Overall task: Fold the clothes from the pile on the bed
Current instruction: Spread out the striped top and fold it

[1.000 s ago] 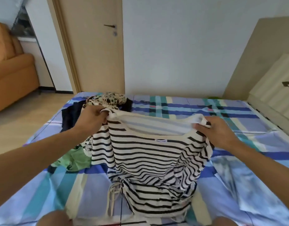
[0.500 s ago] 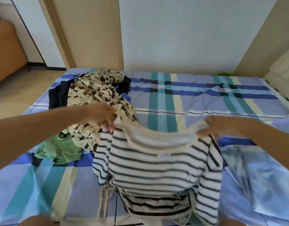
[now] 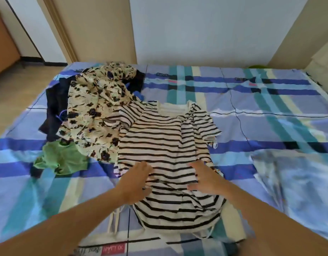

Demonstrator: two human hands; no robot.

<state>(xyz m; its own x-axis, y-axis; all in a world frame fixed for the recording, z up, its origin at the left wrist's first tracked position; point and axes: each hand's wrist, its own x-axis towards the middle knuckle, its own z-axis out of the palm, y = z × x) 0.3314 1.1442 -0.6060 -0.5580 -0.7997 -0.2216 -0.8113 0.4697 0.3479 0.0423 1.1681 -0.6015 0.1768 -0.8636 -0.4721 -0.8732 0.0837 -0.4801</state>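
Flattens striped shirt on bed for clean folding, left hand and right hand spread; pile at 10 o'clock.

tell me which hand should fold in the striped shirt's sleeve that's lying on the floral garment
Left. The left hand rests open on the striped shirt on the same side as that sleeve; the right hand would have to cross over.
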